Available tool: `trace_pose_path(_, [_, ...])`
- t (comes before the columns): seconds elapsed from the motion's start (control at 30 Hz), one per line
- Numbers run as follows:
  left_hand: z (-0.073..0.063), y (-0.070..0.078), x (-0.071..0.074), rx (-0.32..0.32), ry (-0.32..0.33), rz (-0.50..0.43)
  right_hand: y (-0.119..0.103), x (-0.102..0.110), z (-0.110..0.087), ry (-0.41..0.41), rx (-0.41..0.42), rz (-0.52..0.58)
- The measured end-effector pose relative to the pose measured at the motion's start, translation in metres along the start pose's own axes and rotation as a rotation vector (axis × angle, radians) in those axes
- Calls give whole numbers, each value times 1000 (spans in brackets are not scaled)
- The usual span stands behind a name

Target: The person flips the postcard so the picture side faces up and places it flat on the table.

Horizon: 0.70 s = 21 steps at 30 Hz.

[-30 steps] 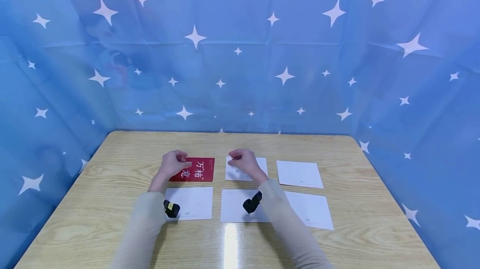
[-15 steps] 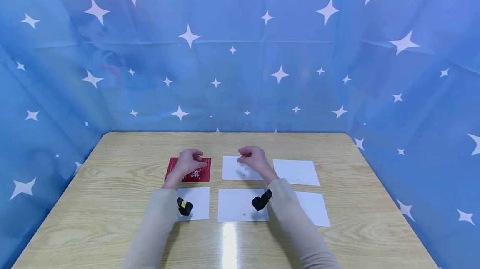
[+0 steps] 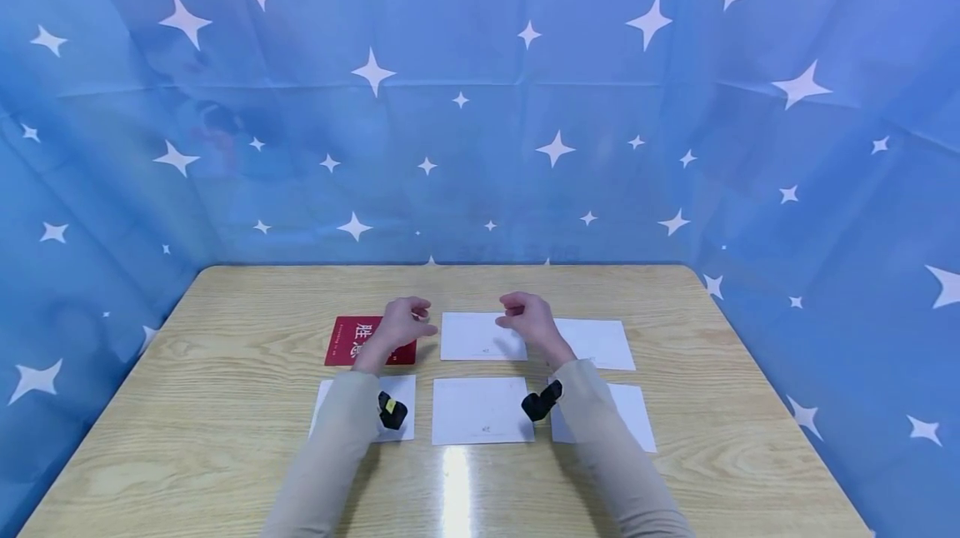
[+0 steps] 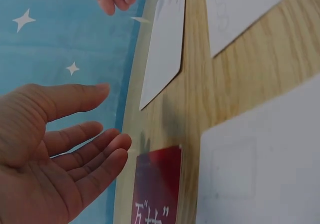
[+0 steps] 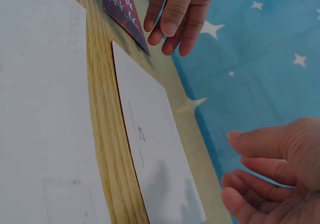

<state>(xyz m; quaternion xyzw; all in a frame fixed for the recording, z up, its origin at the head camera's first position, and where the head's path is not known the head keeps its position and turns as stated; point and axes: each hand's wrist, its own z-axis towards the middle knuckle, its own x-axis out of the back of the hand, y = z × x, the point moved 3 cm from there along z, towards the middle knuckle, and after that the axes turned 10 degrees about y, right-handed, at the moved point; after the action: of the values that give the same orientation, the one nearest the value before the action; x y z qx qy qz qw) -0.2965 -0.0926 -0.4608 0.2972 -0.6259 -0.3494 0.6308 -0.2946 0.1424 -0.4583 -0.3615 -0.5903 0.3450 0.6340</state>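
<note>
A red card with white characters (image 3: pixel 347 340) lies flat at the far left of two rows of cards. My left hand (image 3: pixel 401 326) hovers over its right end, thumb and fingers apart and relaxed. My right hand (image 3: pixel 534 323) is above the right edge of the white card in the back row's middle (image 3: pixel 472 338). In the right wrist view, that hand (image 5: pixel 280 174) is loosely bent beside this white card (image 5: pixel 150 129), whose surface carries a shadow. Nothing is between the fingers of the left hand (image 4: pixel 75 154) in the left wrist view.
Another white card (image 3: pixel 603 342) lies back right. The front row has a white card at left (image 3: pixel 401 409), one in the middle (image 3: pixel 482 410) and one at right (image 3: pixel 633 413), the outer ones partly behind the sleeves. A starry blue curtain (image 3: pixel 480 146) borders the wooden table (image 3: pixel 750 438).
Both hands have moved right: the left across the red card to its right end, the right across the white card to its right edge. The head view has turned slightly; the cards stay put.
</note>
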Motion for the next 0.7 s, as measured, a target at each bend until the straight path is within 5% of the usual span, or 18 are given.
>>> trace_pose_path(0.7, [8, 9, -28, 39, -14, 8, 19, 9, 4, 43, -112, -92])
